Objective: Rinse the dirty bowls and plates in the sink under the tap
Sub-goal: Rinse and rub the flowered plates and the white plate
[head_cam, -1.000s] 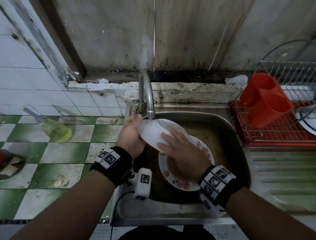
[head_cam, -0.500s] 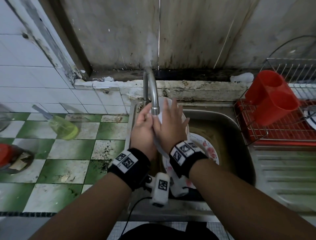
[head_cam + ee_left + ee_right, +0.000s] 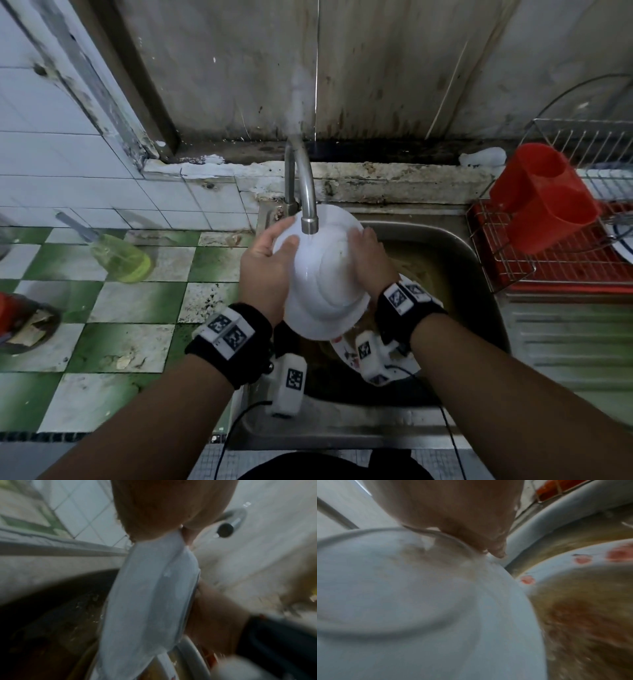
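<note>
A white plate (image 3: 322, 291) is held tilted under the steel tap (image 3: 306, 192), its underside facing me and water running onto it. My left hand (image 3: 267, 263) grips its left rim, thumb across the back. My right hand (image 3: 371, 263) lies against its right side, fingers straight along the rim. In the left wrist view the plate (image 3: 145, 601) shows edge-on below my left hand (image 3: 163, 513). In the right wrist view the plate (image 3: 411, 601) fills the frame under my right hand (image 3: 453, 520). A flowered plate (image 3: 346, 353) with brown residue lies in the sink (image 3: 455, 253), also seen as the flowered plate (image 3: 573, 563).
A red-based wire drying rack (image 3: 561, 260) with a red double cup (image 3: 541, 195) and a blue-rimmed plate (image 3: 623, 243) stands right of the sink. A bottle of yellow-green liquid (image 3: 120, 257) lies on the green-and-white tiled counter (image 3: 137, 308). A dish of scraps (image 3: 24, 322) sits far left.
The white plate has turned so its underside faces me under the tap. My right hand slid from beside the left hand to the plate's right side.
</note>
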